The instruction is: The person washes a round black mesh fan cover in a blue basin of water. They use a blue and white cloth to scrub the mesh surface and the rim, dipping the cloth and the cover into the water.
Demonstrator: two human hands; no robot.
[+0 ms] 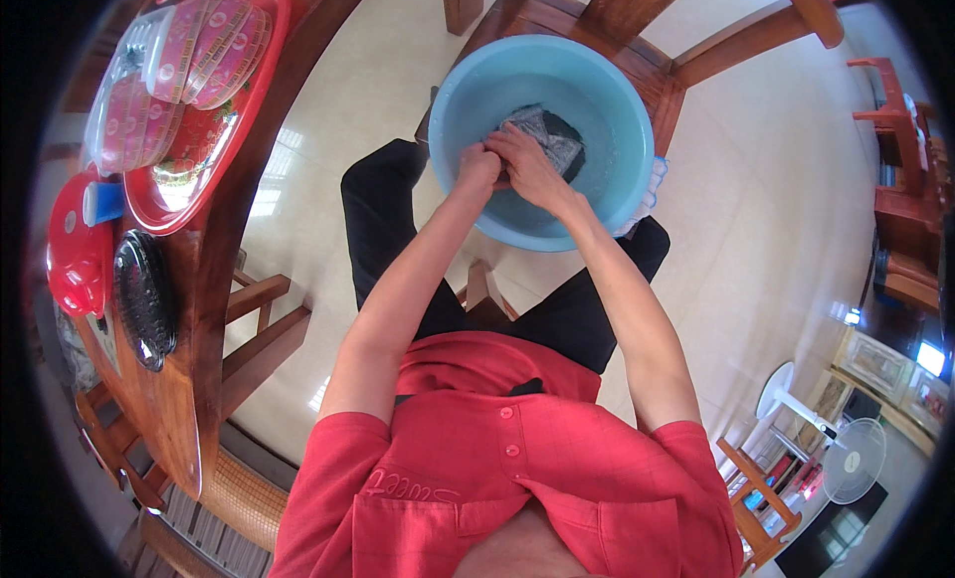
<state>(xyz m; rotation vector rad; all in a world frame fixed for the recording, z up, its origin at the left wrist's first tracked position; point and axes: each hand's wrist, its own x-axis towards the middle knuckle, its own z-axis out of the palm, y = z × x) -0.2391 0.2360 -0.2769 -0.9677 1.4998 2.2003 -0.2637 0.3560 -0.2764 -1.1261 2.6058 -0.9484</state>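
A light-blue plastic basin (pixel 634 123) with water in it stands on a wooden chair seat in front of me. Inside lies a grey and black cloth (pixel 563 149), wet and bunched. My left hand (pixel 480 168) is curled at the near left side of the basin, its fingers meeting those of my right hand. My right hand (pixel 526 164) reaches over the cloth's left edge, fingers bent against my left hand. What lies between the two hands is mostly hidden, so a hold on the cloth cannot be made out.
A white cloth with blue edging (pixel 647 197) hangs beside the basin's right rim. On the left, a wooden table (pixel 186 279) bears a red tray (pixel 265 78) with patterned bowls, a red plastic item and a black container. A white fan (pixel 853 458) stands at lower right.
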